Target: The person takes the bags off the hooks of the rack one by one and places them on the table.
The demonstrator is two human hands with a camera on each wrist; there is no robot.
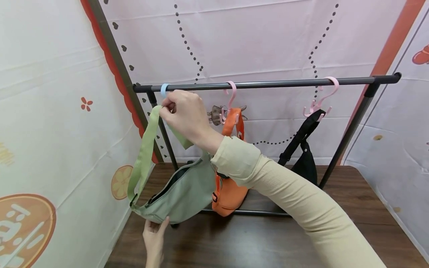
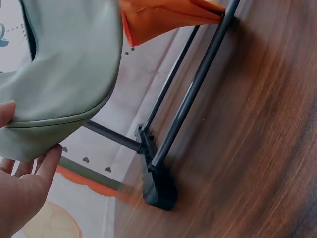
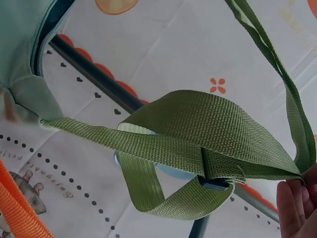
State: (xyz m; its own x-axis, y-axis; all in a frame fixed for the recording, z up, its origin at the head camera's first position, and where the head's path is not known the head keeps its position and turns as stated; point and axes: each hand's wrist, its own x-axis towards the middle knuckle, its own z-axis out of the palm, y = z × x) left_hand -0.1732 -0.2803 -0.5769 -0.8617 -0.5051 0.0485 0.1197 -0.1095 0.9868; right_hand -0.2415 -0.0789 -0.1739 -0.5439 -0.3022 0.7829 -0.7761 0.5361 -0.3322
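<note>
- Two bare hands hold one pale green shoulder bag (image 1: 187,197), which is raised at the left end of one dark rack (image 1: 281,83) standing on one brown bench (image 1: 228,242).
- Right hand (image 1: 187,115): thumb and fingers pinched together on the bag's one green strap (image 1: 144,156), just below the rail.
- Left hand (image 1: 155,236): gripping the bag's lower left end, thumb on the front, fingers underneath.
- The strap carries one black slider (image 3: 213,183) and hangs in loose, twisted loops.
- Three hooks sit on the rail: one blue hook (image 1: 164,90) at left, partly hidden by the right hand, and two pink hooks (image 1: 232,95), one near the middle, one at right.
- Two other bags hang there: one orange bag (image 1: 231,195) from the middle hook, one black bag (image 1: 305,165) from the right one, partly behind the sleeve (image 1: 301,201).
</note>
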